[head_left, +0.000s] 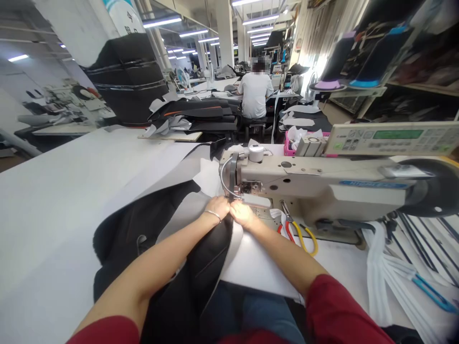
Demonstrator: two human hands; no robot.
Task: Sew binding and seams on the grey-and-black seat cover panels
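Note:
Black padded fabric with a pale grey backing [211, 243] drapes over the white tabletop and down toward my lap. My left hand [218, 207], with a bracelet at its wrist, is closed on the fabric's edge just in front of the sewing machine's needle area. Close against it, my right hand [242, 213] pinches the same edge from the other side. The sewing machine [308, 177] stands to the right, its head right above my fingertips. My fingers and the machine head hide the needle and seam.
Scissors with red and yellow handles [303, 237] lie on the machine bed. White strips [378, 277] and a blue tool [433, 292] lie at right. Behind the machine are a pink basket [289, 145] and thread cones [380, 57]. Farther back, a person [255, 93] sits beside stacked dark fabric [204, 114].

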